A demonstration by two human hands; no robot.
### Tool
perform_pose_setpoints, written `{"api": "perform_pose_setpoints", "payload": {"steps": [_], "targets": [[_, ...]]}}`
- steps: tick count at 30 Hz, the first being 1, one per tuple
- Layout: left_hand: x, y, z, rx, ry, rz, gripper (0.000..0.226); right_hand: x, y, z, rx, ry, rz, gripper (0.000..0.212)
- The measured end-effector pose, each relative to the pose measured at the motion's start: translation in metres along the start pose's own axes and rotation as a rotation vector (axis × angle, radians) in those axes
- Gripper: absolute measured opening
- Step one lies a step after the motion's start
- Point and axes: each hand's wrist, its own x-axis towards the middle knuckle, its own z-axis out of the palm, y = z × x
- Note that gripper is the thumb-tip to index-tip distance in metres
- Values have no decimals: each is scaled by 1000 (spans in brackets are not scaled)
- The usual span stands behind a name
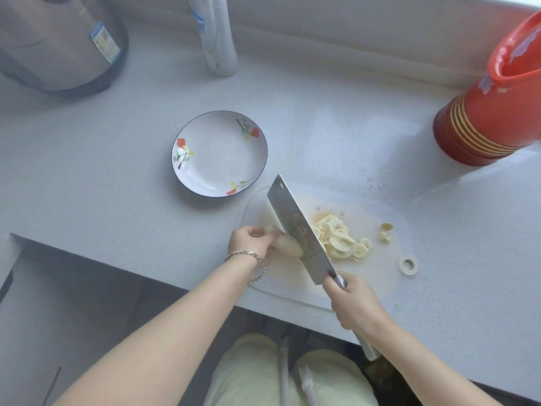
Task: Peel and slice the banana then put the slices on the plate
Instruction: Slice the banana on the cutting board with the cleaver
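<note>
A pale speckled counter [117, 186] is seen from above. A translucent white board [371, 276] lies on it near the front edge.

On the left part of the board, the peeled banana [288, 246] is held down by the left hand [250, 241], whose fingers are curled around its left end. A bracelet [251, 260] is worn on that wrist. The right hand [352, 303] is closed around the handle of a cleaver [297, 227]. The broad steel blade is held across the banana, edge down, with its tip pointing away toward the plate. Whether the edge is touching the board cannot be told.

Just beside the right face of the blade, a loose heap of pale yellow slices [339, 240] lies on the board. Two small bits [385, 232] lie further right, and a small white ring [409, 264] rests near the right edge of the board.

The plate [216, 159], white with a dark blue rim and red flowers, sits on the counter just beyond the far left corner of the board, near the blade tip. All the slices are on the board.

A red jug [483, 118] stands at the far right. A roll [218, 39] of clear plastic stands at the back, and a brown appliance [58, 45] at the back left.
</note>
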Motion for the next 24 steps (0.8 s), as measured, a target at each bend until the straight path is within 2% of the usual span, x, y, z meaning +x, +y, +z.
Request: {"api": "perform_pose_setpoints", "payload": {"steps": [5,19,24], "targets": [[-4,3,3,-40,1,-19,20,-12,-4,-10,97,24,38,39],[-1,1,4,-45,7,2,13,-25,-9,-13,-53,37,-15,36],[-4,2,6,-51,10,17,16,-19,-5,-1,-90,70,5,29]]}}
